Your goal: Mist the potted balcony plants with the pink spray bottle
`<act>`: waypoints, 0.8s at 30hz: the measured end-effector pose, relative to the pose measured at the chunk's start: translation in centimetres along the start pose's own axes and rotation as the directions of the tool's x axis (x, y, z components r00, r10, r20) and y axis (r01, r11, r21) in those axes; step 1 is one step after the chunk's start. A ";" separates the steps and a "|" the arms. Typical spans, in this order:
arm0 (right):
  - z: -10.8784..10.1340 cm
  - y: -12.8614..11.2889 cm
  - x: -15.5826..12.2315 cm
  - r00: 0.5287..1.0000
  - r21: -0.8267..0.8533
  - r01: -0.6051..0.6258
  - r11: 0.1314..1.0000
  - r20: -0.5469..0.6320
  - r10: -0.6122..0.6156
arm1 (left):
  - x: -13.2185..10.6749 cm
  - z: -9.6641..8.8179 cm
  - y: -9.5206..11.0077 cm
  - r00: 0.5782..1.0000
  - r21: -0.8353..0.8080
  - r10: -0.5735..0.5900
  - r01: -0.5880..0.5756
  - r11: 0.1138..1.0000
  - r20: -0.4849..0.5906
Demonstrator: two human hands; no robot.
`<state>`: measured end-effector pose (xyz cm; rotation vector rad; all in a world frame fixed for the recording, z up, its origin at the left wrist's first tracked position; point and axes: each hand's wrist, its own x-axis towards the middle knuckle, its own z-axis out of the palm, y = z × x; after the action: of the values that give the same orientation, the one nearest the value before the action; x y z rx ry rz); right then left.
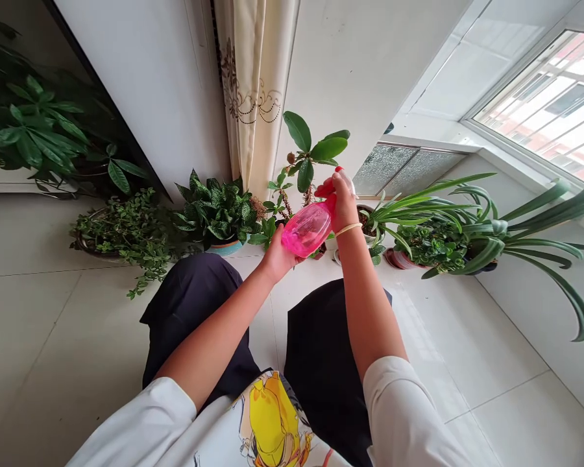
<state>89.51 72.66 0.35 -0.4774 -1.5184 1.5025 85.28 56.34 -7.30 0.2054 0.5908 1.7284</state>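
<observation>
A clear pink spray bottle (305, 230) is held tilted between my two hands, its red nozzle tip pointing up and away from me. My left hand (277, 256) supports the bottle's rounded base. My right hand (341, 202) is wrapped round the neck and the white-and-red spray head, which it partly covers. Just beyond the bottle stands a thorny-stemmed plant (305, 150) with broad green leaves that look dotted with droplets. Its pot is mostly hidden behind my hands and the bottle.
Along the wall stand a trailing plant (121, 227), a dark-leaved plant (217, 207) in a blue-rimmed pot, a strappy-leaved plant (409, 207), a succulent (433, 243) and a long-leaved plant (540, 240). A beige curtain (253, 84) hangs behind. A barred window (549, 97) is at right.
</observation>
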 end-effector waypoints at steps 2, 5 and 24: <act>-0.3 0.1 0.4 0.999 0.056 -0.011 0.998 -0.044 0.013 | 0.1 0.3 0.3 0.999 0.038 0.019 -0.018 0.999 -0.026; -0.5 0.1 0.5 0.997 0.120 -0.013 0.993 -0.075 0.022 | 0.2 0.8 0.4 0.999 0.055 0.037 -0.035 0.998 -0.037; -2.4 5.4 -7.7 0.972 -0.299 -0.169 0.939 0.108 0.209 | -2.0 -2.0 -7.1 0.826 -0.168 -0.309 0.260 0.951 -0.472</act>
<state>93.59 68.89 -7.58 -0.7202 -1.8580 1.4903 91.04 54.84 -12.17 -0.3961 0.8607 1.5066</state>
